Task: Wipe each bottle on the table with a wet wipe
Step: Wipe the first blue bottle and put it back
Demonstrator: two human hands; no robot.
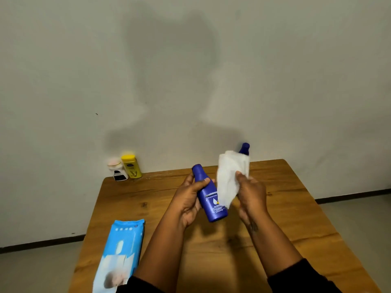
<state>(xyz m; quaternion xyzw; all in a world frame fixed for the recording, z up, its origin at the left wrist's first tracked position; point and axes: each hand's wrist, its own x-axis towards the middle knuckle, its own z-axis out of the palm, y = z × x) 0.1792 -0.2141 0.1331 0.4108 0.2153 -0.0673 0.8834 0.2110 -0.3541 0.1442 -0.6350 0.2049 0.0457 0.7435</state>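
Note:
My left hand point(189, 198) grips a dark blue lotion bottle point(209, 197), lifted above the wooden table point(148, 199) and tilted with its cap to the upper left. My right hand point(250, 192) holds a white wet wipe point(229, 178) just right of the bottle, its lower edge touching the bottle's label. A second blue bottle point(245, 148) stands at the far edge, mostly hidden behind the wipe. At the back left corner stand a yellow bottle point(131, 167) and a small white bottle point(117, 170) with a pale cap.
A light blue wet wipe pack point(119, 250) lies near the table's front left edge. The table's far edge meets a plain grey wall. Floor shows on both sides of the table.

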